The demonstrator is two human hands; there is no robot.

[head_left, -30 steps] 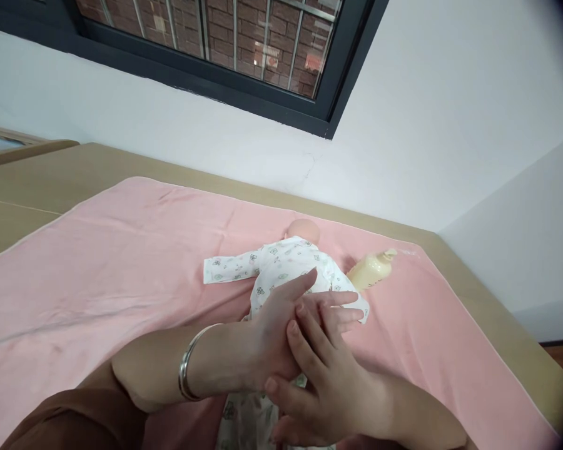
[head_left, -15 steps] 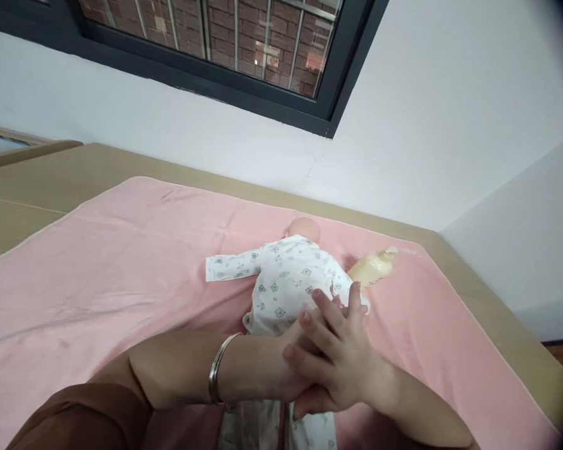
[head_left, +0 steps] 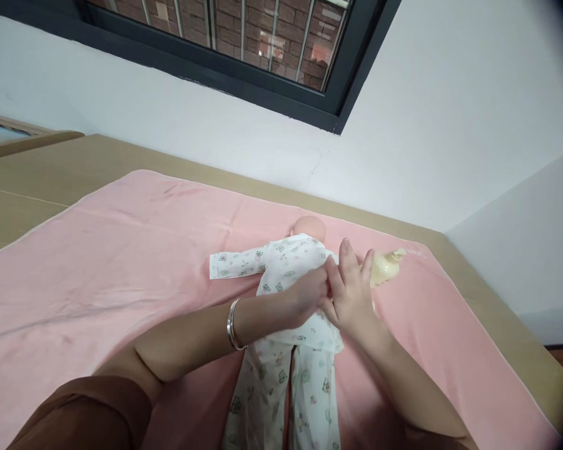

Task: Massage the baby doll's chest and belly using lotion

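Note:
A baby doll [head_left: 309,229] lies on a pink blanket [head_left: 178,219], dressed in a white patterned top [head_left: 291,256] and matching trousers [head_left: 267,381]. Above its back, my left hand [head_left: 308,295], with a silver bangle [head_left: 234,325] at the wrist, is closed, and its knuckles meet the thumb side of my right hand [head_left: 354,290]. What lies inside the left hand's curled fingers is hidden. My right hand is open, its back towards me and its fingers spread. Just beyond it lies a feeding bottle [head_left: 385,267] with pale yellow contents, partly covered by that hand.
The blanket lies on a wooden platform [head_left: 107,150] that runs along a white wall [head_left: 244,150]. A dark-framed window [head_left: 331,119] with bars is set above it. At the far left is a raised wooden edge [head_left: 51,139].
Both hands have moved up and forward over the doll's back. The right hand no longer lies across the left; the left has curled closed beside it. More of the trousers shows.

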